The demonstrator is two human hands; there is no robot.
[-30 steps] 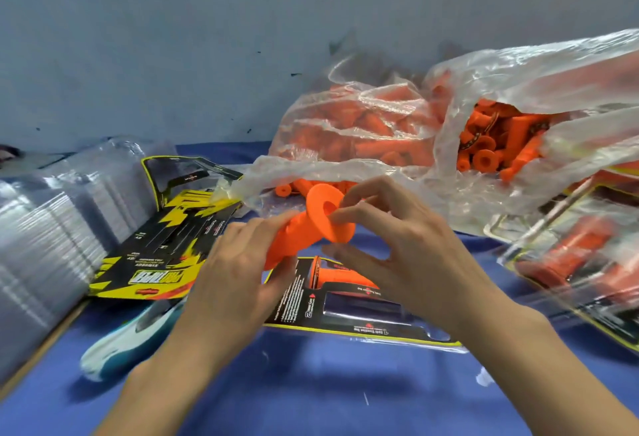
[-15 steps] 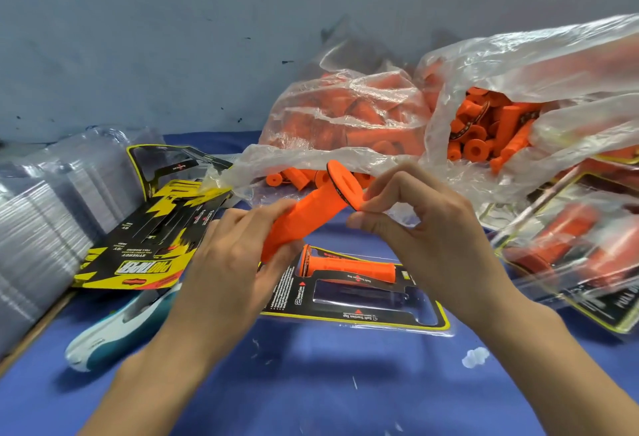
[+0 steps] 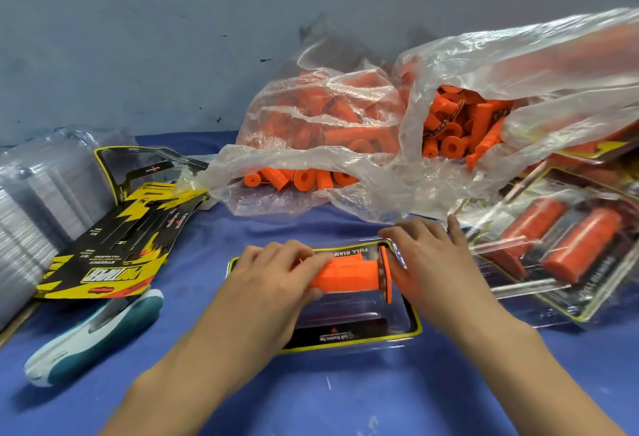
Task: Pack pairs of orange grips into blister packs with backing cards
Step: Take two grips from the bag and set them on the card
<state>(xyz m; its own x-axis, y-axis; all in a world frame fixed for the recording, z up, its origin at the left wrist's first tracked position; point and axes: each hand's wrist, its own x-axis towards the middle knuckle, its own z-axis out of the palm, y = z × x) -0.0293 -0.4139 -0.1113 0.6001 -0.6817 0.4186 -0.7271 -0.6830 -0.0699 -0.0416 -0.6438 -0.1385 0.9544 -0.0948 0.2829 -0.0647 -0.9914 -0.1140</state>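
Observation:
An orange grip (image 3: pixel 349 276) lies crosswise over the clear blister pack (image 3: pixel 397 318), which sits on a black-and-yellow backing card (image 3: pixel 345 337) on the blue table. My left hand (image 3: pixel 273 283) grips its plain left end. At the other end, my right hand (image 3: pixel 425 259) has its fingers curled over the flange. Just behind the held grip, the top of a second orange grip (image 3: pixel 356 257) shows in the pack. Whether the held grip sits fully in its cavity is hidden by my hands.
Two clear bags of loose orange grips (image 3: pixel 311 131) (image 3: pixel 463 124) lie behind the pack. A fan of backing cards (image 3: pixel 114 245) and stacked clear blisters (image 3: pixel 27 214) are at left. Filled packs (image 3: pixel 560 249) are piled at right. A teal-and-white tool (image 3: pixel 96 335) lies front left.
Both hands have brought the grip down from mid-air, where it was tilted, and turned it level onto the blister pack. The view has tipped downward.

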